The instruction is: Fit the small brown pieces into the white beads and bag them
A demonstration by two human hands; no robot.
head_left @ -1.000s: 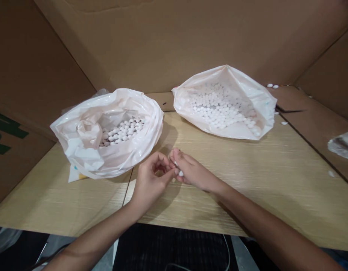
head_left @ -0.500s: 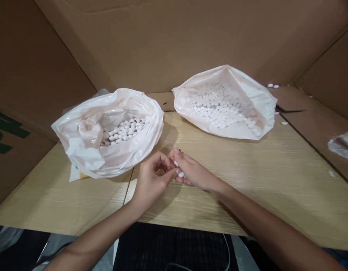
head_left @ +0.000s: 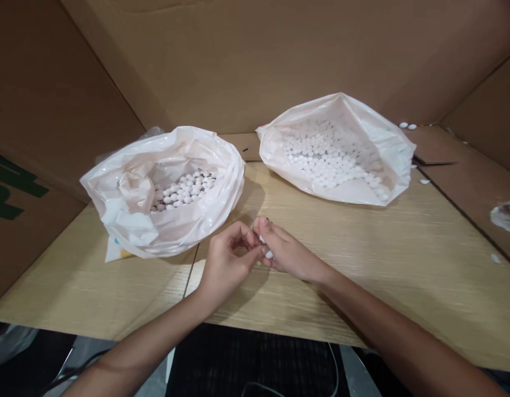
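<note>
The white pieces (head_left: 269, 255) are small, smooth and rounded. Two show, partly covered, in the right hand (head_left: 290, 253), over the table (head_left: 341, 298). The right hand is closed around them. The thumb and fingertips of the left hand (head_left: 227, 259) meet at the right hand's fingers; whether they grip a piece cannot be told. Beyond the hands, the left bag (head_left: 192, 231) and right bag (head_left: 354, 194), both open white plastic, contain similar pieces. The table has a pale wood-grain top with a seam. Brown cardboard (head_left: 238, 66) encloses it at back and sides.
</note>
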